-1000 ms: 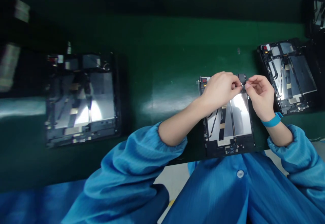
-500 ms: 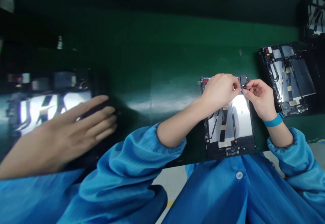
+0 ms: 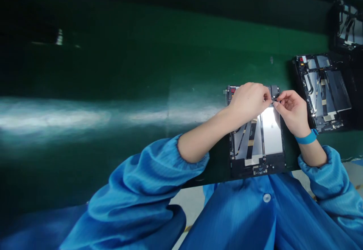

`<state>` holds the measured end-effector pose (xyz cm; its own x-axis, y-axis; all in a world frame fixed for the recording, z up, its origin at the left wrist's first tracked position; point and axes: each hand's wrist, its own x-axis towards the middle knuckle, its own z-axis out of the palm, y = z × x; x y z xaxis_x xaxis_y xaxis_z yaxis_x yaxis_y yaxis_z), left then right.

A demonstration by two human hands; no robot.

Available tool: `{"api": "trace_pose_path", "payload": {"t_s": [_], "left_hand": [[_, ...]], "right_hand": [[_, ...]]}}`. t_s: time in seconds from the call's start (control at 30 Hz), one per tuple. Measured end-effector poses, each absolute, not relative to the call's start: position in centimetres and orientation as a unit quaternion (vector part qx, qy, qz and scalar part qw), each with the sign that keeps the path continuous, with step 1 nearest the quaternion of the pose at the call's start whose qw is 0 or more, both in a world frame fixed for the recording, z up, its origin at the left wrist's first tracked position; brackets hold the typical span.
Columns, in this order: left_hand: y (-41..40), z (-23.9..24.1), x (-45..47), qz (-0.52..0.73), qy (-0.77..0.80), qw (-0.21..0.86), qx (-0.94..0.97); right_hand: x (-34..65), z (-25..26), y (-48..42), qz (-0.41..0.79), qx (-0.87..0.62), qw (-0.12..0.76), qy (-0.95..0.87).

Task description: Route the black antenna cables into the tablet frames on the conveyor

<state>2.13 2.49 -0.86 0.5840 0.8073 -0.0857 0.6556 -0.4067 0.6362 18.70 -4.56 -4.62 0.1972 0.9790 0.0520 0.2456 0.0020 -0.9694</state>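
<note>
An opened tablet (image 3: 263,144) lies face down on the green belt in front of me, its silver plate, black ribbon cables and circuit board showing. My left hand (image 3: 248,100) rests over its upper left part, fingers pinched at a small dark part (image 3: 274,91) near the top edge. My right hand (image 3: 292,110), with a blue wristband, meets it there from the right, thumb and forefinger also pinched on that small part. Both arms wear blue sleeves.
A second opened tablet (image 3: 323,87) lies to the right on the green belt (image 3: 141,91). Another one (image 3: 347,27) sits at the far right corner. The belt's near edge runs under my arms.
The tablet at the left is gone from view, and the other person's hand that reached over it half a second ago has left too. My own hands have stayed pinched at the same spot.
</note>
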Motion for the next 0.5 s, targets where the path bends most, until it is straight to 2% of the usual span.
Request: {"api": "trace_pose_path", "payload": {"t_s": [0.17, 0.27, 0.4, 0.5], "left_hand": [[2.5, -0.9, 2.4, 0.105, 0.441, 0.317, 0.833], [2.2, 0.0, 1.2, 0.145, 0.439, 0.313, 0.83], [1.4, 1.0, -3.2, 0.228, 0.544, 0.269, 0.762], [0.3, 0.6, -6.7, 0.203, 0.615, 0.296, 0.702]], "right_hand": [[18.3, -4.8, -4.3, 0.334, -0.618, 0.476, -0.53], [18.3, -5.4, -4.2, 0.337, -0.621, 0.512, -0.489], [17.7, -6.1, -5.3, 0.322, -0.616, 0.594, -0.405], [16.7, -6.4, -6.7, 0.327, -0.62, 0.594, -0.395]]}}
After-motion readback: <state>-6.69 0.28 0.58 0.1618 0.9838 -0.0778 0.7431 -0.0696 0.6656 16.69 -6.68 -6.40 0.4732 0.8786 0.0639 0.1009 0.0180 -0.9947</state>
